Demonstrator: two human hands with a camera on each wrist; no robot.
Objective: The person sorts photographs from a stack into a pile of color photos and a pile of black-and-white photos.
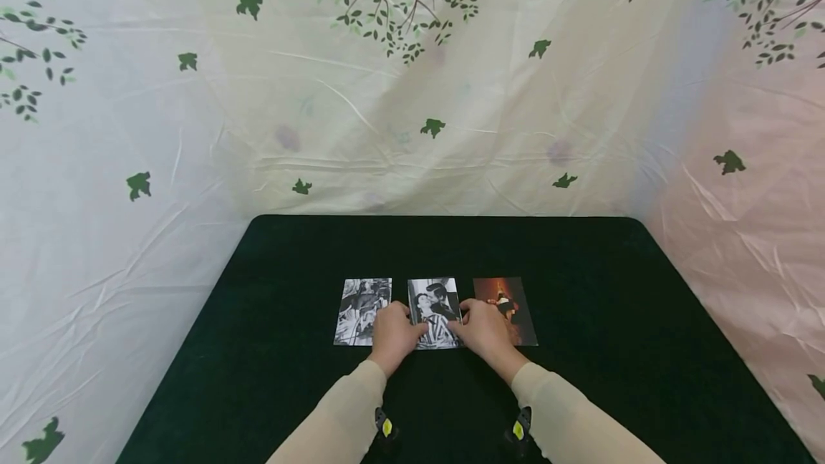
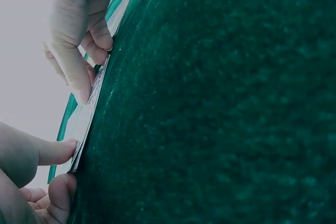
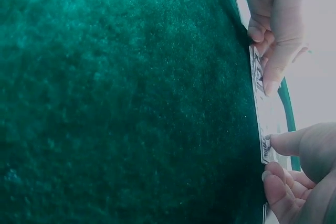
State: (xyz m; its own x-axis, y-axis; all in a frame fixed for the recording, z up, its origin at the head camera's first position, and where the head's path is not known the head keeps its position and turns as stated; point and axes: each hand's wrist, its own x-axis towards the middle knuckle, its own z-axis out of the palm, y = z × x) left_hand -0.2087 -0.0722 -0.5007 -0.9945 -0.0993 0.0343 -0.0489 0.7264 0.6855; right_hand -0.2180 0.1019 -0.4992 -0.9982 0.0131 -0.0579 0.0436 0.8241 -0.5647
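Note:
A black-and-white photo card (image 1: 438, 293) of two people close together lies in the middle of a row of three. My left hand (image 1: 393, 333) holds its left edge, thumb on top and fingers curled at the side. Along the opposite edge, my right hand (image 1: 485, 330) pinches it the same way. Seen from the side in the right wrist view, the card's edge (image 3: 258, 103) looks layered, perhaps a small stack. Another black-and-white card (image 1: 354, 310) lies left, partly covered by my left hand. To the right is a dark card with an orange glow (image 1: 525, 317), partly behind my right hand.
The cards lie on a table with a dark green velvety cloth (image 1: 271, 321). Pale fabric (image 1: 361, 163) printed with leaves and branches hangs behind the table and along both sides. Dark straps with yellow marks (image 1: 385, 426) sit at both wrists.

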